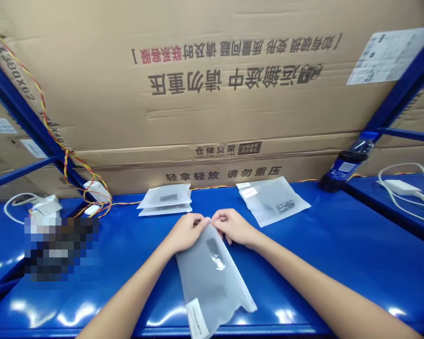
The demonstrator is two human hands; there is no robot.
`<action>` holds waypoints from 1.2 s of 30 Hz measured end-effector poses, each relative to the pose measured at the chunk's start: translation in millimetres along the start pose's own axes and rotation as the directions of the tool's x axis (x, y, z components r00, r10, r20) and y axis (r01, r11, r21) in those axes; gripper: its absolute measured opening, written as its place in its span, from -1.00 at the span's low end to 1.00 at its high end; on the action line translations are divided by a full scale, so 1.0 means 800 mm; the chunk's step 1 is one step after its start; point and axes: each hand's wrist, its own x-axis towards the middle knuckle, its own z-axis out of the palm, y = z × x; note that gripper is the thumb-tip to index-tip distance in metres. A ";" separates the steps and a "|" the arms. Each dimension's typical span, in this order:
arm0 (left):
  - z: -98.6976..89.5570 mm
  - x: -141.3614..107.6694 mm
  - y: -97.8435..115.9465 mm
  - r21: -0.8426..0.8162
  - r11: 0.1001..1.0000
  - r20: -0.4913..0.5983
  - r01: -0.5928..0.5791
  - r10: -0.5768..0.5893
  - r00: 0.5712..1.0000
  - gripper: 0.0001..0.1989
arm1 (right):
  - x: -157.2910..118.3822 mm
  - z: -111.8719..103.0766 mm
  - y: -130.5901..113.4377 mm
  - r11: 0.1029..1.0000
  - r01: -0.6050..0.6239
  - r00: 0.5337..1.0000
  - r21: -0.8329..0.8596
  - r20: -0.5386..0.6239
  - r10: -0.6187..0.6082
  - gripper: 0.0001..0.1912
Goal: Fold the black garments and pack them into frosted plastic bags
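Observation:
A frosted plastic bag [207,282] with a dark item inside and a white label at its near corner is held tilted over the blue shelf. My left hand [189,231] pinches its far edge. Right beside it, my right hand [233,227] is closed at the bag's far corner, thumb and forefinger together. Beyond my left hand lies a small stack of similar bags [165,197]. More frosted bags [273,200] with a dark item and white labels lie beyond my right hand.
Large cardboard boxes [205,113] stand behind the blue shelf [339,263]. A dark drink bottle [346,165] leans at the back right. White adapters [403,187] with cables lie far right; twisted wires [66,165] and white devices [98,190] are at the left, near a blurred-out patch.

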 end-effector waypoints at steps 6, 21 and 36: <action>-0.003 -0.001 0.011 0.023 0.998 -0.042 -0.060 0.061 0.997 -0.56 | -0.001 -0.003 -0.005 0.998 0.054 0.999 0.015 0.005 -0.054 -0.79; -0.075 0.007 -0.025 0.128 0.992 -0.376 -0.008 0.055 0.925 -0.61 | -0.033 -0.008 -0.038 0.985 -0.093 0.805 -0.149 0.571 0.162 -0.82; -0.028 -0.001 0.006 0.162 0.983 -0.269 -0.081 0.123 0.955 -0.58 | -0.022 0.015 -0.028 1.000 0.004 0.995 0.027 0.099 -0.006 -0.71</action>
